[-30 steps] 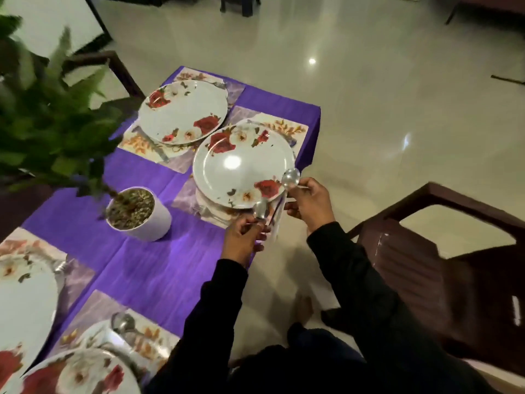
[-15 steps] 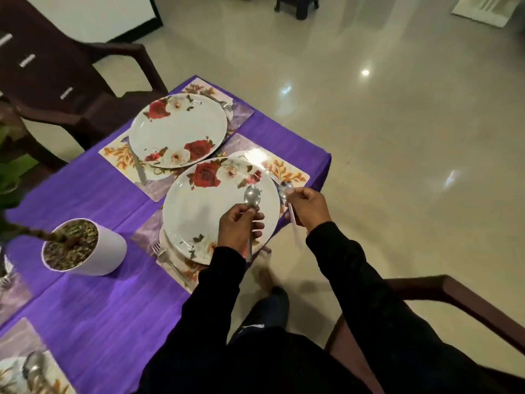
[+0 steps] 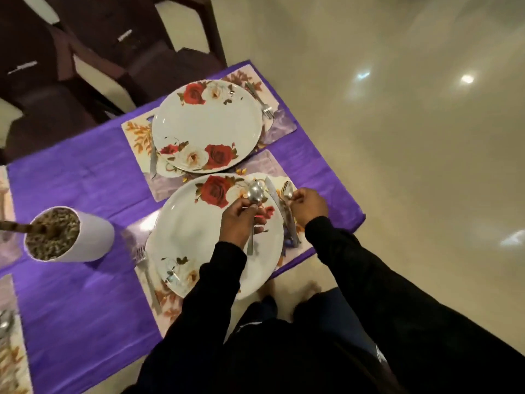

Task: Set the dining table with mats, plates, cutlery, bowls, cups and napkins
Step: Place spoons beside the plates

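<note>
Two spoons, bowls away, handles toward the person; left spoon (image 3: 253, 206) and right spoon (image 3: 287, 191) each in pinching fingers.

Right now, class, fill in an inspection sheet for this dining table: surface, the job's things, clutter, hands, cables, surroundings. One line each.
Surface: purple cloth covers the table.
Job's things: two rose plates, near plate and far plate, each on a mat; fork left of the near plate; knife on its right.
Clutter: white pot of gravel with a stem.
Hands: left hand holds a spoon above the near plate; right hand holds a small spoon beside the knife.
Cables: nothing seen.
Surroundings: dark chairs, glossy floor.
</note>
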